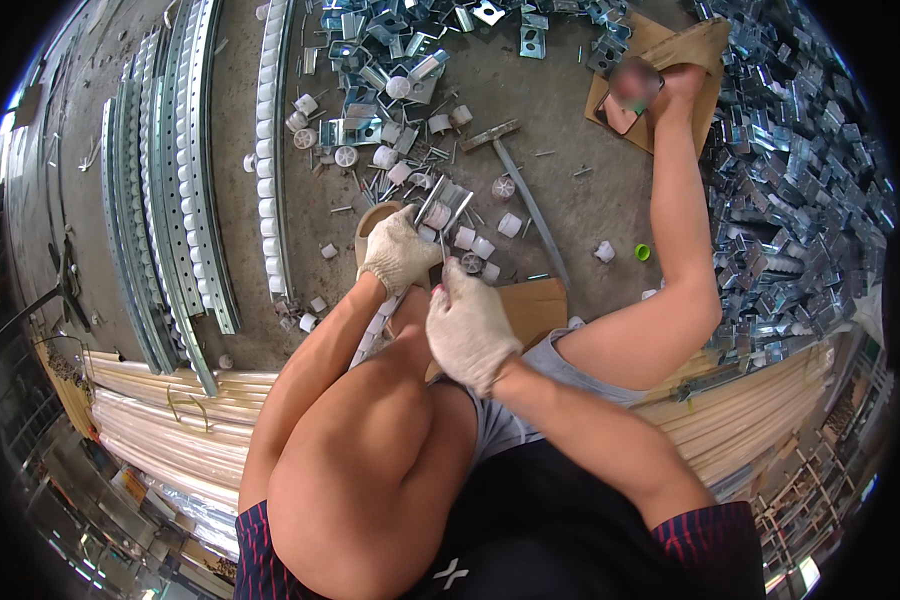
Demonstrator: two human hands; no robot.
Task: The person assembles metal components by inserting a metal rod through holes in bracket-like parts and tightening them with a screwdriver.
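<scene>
My left hand [400, 250], in a white knit glove, is closed around a metal roller rail [373, 328]. White rollers sit in its channel, and its far end shows beyond the glove. My right hand [468, 325], gloved too, is just to the right and nearer to me. Its thumb and fingers pinch a thin metal rod [444, 245] against the rail's side; the rod's lower part is hidden by the fingers. Loose white rollers [482, 247] lie beside the rail end. A metal hammer [525, 195] rests on the floor to the right.
Finished-looking roller rails [267, 150] lie lengthwise at left. Metal brackets [370, 60] with rollers and pins are heaped ahead; a larger bracket pile [800, 190] fills the right. Cardboard [530, 305] lies under me, and a green ring [642, 252] is near my right leg. Long wrapped bundles [170, 425] are behind.
</scene>
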